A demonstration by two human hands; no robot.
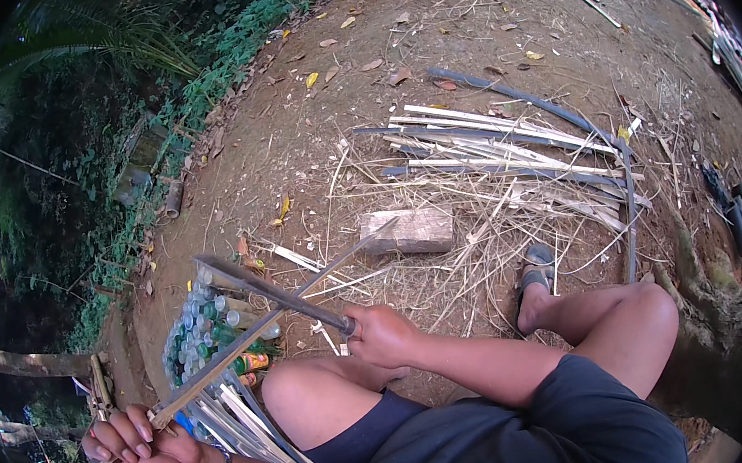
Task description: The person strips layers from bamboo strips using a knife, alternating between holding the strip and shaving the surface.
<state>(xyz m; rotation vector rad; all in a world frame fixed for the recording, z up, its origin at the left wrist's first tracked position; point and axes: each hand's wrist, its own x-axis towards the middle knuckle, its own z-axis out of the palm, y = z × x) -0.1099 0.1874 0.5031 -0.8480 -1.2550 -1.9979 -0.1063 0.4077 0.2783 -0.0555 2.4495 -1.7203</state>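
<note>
Noted left hand point(136, 450) low at left, palm up, fingers curled around the near end of a long split strip point(222, 360). Logged right hand point(386, 334) closed on the grip of a long dark blade point(259, 288), centrally, in front of the body.

Read the strip's long axis as rising from the left hand, rightward and away, toward the wooden block point(407, 230). Saw the far tip overlapping the block in view; could not tell touching from hovering. Read the blade's axis as running the opposite slant, from the right hand leftward and away.

Found blade and strip crossing obliquely, just left of the right hand and well apart from the left. Judged right hand nearer to the crossing, hence the angle there the governing relation. Could not settle contact or gap at that point.

Also recorded, beyond the strip, clustered bottles point(201, 331); between left forearm and thigh, loose pale strips point(265, 423); past the block and rightward, a larger strip pile point(507, 149) on the ground point(307, 139).
</note>
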